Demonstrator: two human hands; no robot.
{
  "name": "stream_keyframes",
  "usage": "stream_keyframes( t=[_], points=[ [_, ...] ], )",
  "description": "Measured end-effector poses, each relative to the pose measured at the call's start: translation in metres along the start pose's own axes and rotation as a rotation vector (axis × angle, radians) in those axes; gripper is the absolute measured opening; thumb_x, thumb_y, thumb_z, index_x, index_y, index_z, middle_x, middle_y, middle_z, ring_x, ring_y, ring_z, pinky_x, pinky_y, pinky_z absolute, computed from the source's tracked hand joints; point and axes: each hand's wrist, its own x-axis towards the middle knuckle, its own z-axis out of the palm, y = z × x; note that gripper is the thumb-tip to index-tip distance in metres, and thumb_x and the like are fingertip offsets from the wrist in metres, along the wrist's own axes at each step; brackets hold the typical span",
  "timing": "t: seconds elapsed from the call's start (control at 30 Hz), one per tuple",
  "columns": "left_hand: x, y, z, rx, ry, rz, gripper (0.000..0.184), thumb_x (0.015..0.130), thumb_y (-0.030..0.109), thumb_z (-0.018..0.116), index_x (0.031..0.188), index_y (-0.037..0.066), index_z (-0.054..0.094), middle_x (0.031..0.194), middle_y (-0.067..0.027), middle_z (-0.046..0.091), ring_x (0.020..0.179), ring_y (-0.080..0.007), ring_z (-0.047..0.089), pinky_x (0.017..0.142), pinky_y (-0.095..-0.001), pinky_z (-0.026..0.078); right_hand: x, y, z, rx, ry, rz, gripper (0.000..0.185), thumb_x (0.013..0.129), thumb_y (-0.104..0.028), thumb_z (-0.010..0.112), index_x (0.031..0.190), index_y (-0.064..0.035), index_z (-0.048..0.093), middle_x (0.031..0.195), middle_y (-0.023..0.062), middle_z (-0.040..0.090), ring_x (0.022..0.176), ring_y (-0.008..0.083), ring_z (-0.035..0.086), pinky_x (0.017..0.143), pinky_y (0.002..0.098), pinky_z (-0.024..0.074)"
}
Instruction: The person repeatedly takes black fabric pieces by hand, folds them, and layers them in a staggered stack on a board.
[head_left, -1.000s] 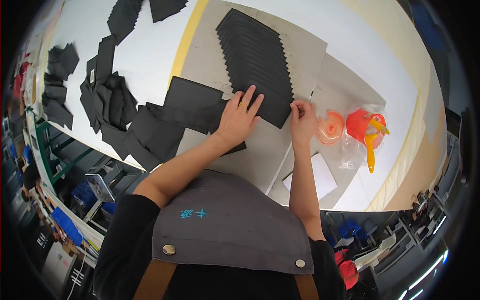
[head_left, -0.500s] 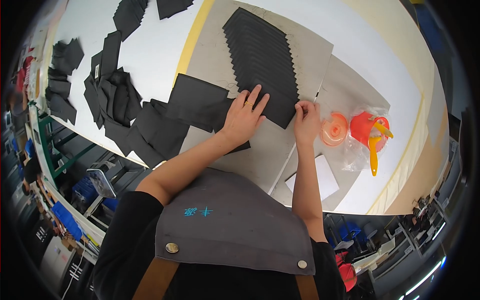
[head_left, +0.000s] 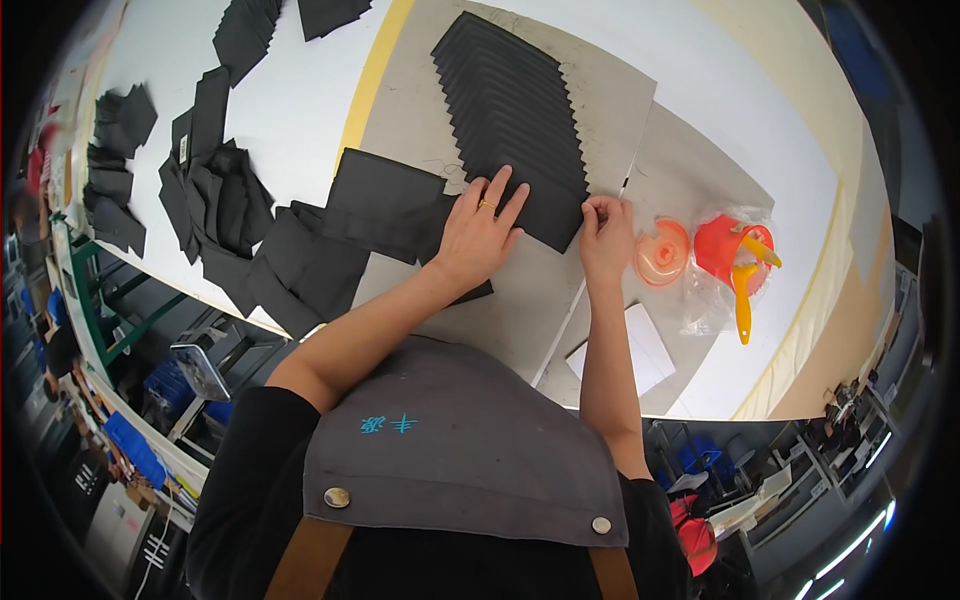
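Observation:
A fanned row of black fabric pieces (head_left: pixel 510 100) lies overlapped on the grey board (head_left: pixel 400 110), its zigzag edges running down both sides. My left hand (head_left: pixel 478 228), a ring on one finger, rests with fingers spread on the lower left of the nearest piece. At that piece's right edge, my right hand (head_left: pixel 607 240) has thumb and fingers pinched together on the fabric border; the fingertips partly hide the contact. Left of my left hand lie more black fabric pieces (head_left: pixel 385 200), loosely overlapping, some partly under my wrist.
Right of my right hand are an orange plastic lid (head_left: pixel 661 252) and a red tub (head_left: pixel 717 249) with yellow-handled tools (head_left: pixel 742 305) on clear plastic. A white pad (head_left: pixel 640 350) lies near the front edge. Heaped black pieces (head_left: pixel 225 195) cover the left side.
The whole view has shifted slightly, so everything sits a little further left. Both hands keep nearly the same places on the fabric.

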Motion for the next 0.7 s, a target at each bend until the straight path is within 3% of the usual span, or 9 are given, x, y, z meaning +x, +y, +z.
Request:
stream_keyframes(
  t=[0.2, 0.3, 0.37, 0.4, 0.57, 0.7],
  points=[
    [0.000, 0.000, 0.001, 0.025, 0.002, 0.010, 0.063, 0.076, 0.020, 0.076, 0.135, 0.008, 0.054, 0.145, -0.0178, 0.040, 0.115, -0.0390, 0.047, 0.096, -0.0449, 0.044, 0.000, 0.000, -0.001, -0.020, -0.023, -0.004, 0.008, 0.088, -0.015, 0.068, 0.092, -0.0083, 0.065, 0.090, 0.0063, 0.058, 0.074, 0.0218, 0.063, 0.066, 0.0341, 0.0495],
    [0.002, 0.000, 0.002, 0.056, -0.026, 0.014, 0.065, 0.076, 0.024, 0.076, 0.134, 0.007, 0.054, 0.144, -0.0198, 0.041, 0.118, -0.0378, 0.047, 0.095, -0.0439, 0.044, -0.003, -0.013, -0.003, 0.006, -0.013, 0.024, 0.010, 0.087, -0.013, 0.068, 0.097, -0.0098, 0.065, 0.093, 0.0072, 0.059, 0.082, 0.0244, 0.063, 0.072, 0.0362, 0.0498],
    [0.003, -0.001, 0.002, 0.089, -0.032, -0.002, 0.065, 0.076, 0.027, 0.076, 0.134, 0.007, 0.054, 0.143, -0.0202, 0.043, 0.120, -0.0381, 0.046, 0.095, -0.0442, 0.044, -0.009, -0.028, -0.004, -0.137, 0.101, -0.302, 0.018, 0.087, -0.012, 0.067, 0.104, -0.0114, 0.064, 0.101, 0.0081, 0.059, 0.092, 0.0282, 0.061, 0.079, 0.0388, 0.0493],
    [0.003, 0.000, 0.003, 0.089, -0.025, 0.000, 0.065, 0.076, 0.026, 0.075, 0.134, 0.007, 0.054, 0.143, -0.0196, 0.042, 0.119, -0.0381, 0.047, 0.096, -0.0439, 0.044, -0.014, -0.033, -0.001, -0.083, 0.010, -0.316, 0.025, 0.086, -0.010, 0.066, 0.111, -0.0124, 0.064, 0.108, 0.0093, 0.059, 0.101, 0.0310, 0.058, 0.085, 0.0404, 0.0479],
    [0.002, -0.001, -0.005, 0.036, -0.062, -0.030, 0.061, 0.080, 0.024, 0.073, 0.134, 0.006, 0.053, 0.144, -0.0185, 0.042, 0.120, -0.0391, 0.046, 0.098, -0.0443, 0.043, -0.018, -0.040, 0.015, -0.037, -0.128, -0.403, 0.031, 0.086, -0.008, 0.065, 0.116, -0.0122, 0.063, 0.112, 0.0108, 0.057, 0.106, 0.0308, 0.057, 0.089, 0.0403, 0.0471],
    [-0.008, -0.031, -0.027, -0.123, 0.140, -0.162, 0.044, 0.082, 0.020, 0.071, 0.121, 0.004, 0.058, 0.124, -0.0175, 0.054, 0.113, -0.0369, 0.050, 0.097, -0.0437, 0.043, -0.016, -0.044, 0.012, -0.024, -0.196, -0.340, 0.029, 0.087, -0.007, 0.064, 0.116, -0.0102, 0.064, 0.114, 0.0120, 0.058, 0.106, 0.0320, 0.057, 0.092, 0.0391, 0.0463]
  ],
)
